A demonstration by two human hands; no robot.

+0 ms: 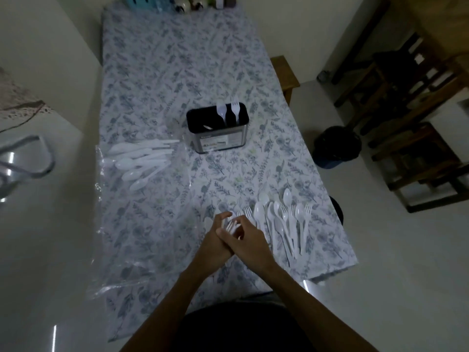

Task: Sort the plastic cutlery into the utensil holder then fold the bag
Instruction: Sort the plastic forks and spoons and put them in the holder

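Note:
A metal utensil holder point(220, 141) with a black inside stands mid-table; a white spoon point(221, 111) and a white fork point(235, 107) stand in it. My left hand point(215, 246) and my right hand point(250, 241) meet near the table's front edge, both closed around a small bunch of white forks point(231, 226). To their right lies a spread of white spoons and forks point(285, 219). A clear plastic bag point(121, 224) lies flat along the table's left side, with several white spoons point(142, 162) resting on its far end.
The table wears a floral cloth point(177, 72). Cups and jars point(182, 3) stand at its far end. A dark bin point(336, 147) and wooden chairs point(411, 102) are on the floor to the right. A metal chair frame point(25, 158) is at the left.

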